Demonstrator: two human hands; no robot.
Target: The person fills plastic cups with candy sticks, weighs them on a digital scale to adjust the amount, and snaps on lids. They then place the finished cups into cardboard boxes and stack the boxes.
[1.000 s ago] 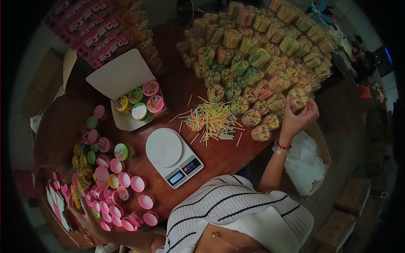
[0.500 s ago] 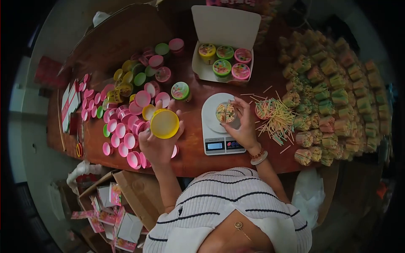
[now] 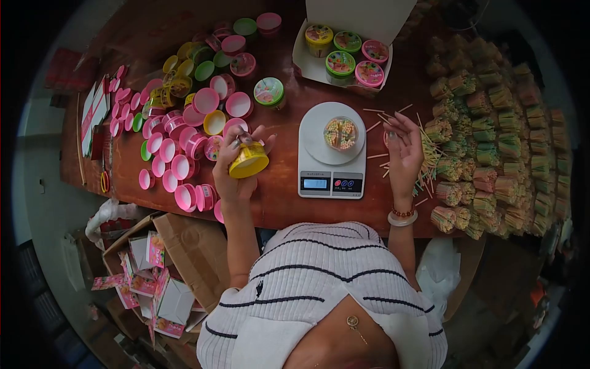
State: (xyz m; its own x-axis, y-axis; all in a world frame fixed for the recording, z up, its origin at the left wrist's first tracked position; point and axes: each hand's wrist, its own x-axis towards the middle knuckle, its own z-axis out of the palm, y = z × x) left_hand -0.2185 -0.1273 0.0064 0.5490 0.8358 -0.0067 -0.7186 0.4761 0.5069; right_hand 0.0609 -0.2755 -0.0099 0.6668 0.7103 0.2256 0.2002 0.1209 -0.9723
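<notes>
My left hand (image 3: 235, 175) grips a yellow plastic tub (image 3: 251, 161), its round open side tilted toward me. On the white kitchen scale (image 3: 310, 157) stands a clear round container (image 3: 342, 136) packed with upright thin pastel sticks, their ends showing, with a divider across the middle. My right hand (image 3: 405, 154) is off the scale, to its right, its fingers apart and lightly bent over the edge of a loose pile of pastel sticks (image 3: 428, 165). It partly covers that pile. The scale's lit display (image 3: 315, 184) faces me.
Pink, yellow and green tubs and lids (image 3: 183, 166) crowd the left of the table. A filled green-rimmed tub (image 3: 269, 92) stands behind the scale. An open white box (image 3: 299, 58) holds several filled tubs. Bundled sticks (image 3: 485, 147) fill the right side. A carton (image 3: 190, 246) of packaging sits below left.
My right hand has released the clear container on the scale and moved right to the loose sticks. My left hand has tilted the yellow tub downward. The camera view has shifted.
</notes>
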